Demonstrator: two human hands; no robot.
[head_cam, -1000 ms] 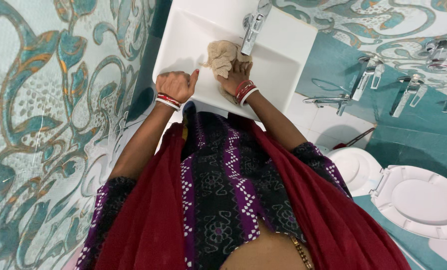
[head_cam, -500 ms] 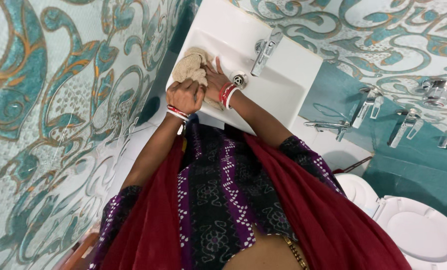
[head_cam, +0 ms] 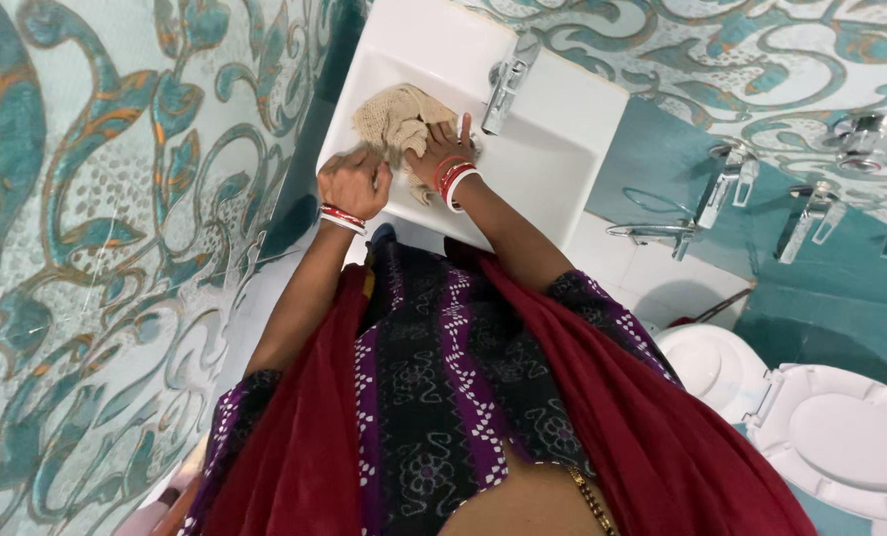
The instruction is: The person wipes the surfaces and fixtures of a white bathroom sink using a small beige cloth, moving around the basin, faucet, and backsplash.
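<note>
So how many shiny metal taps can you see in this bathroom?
5, perhaps more beyond the frame: one chrome tap on the white basin, and four wall taps to its right.

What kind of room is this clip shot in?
A bathroom, most likely in a home. A white wall-mounted washbasin with a chrome tap, a white toilet with its lid raised, and patterned teal wall tiles with more taps show it.

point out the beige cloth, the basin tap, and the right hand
beige cloth (head_cam: 396,117), head view, on the bunched middle.
basin tap (head_cam: 504,77), head view, on the spout.
right hand (head_cam: 442,147), head view, on the back of the hand.
</note>
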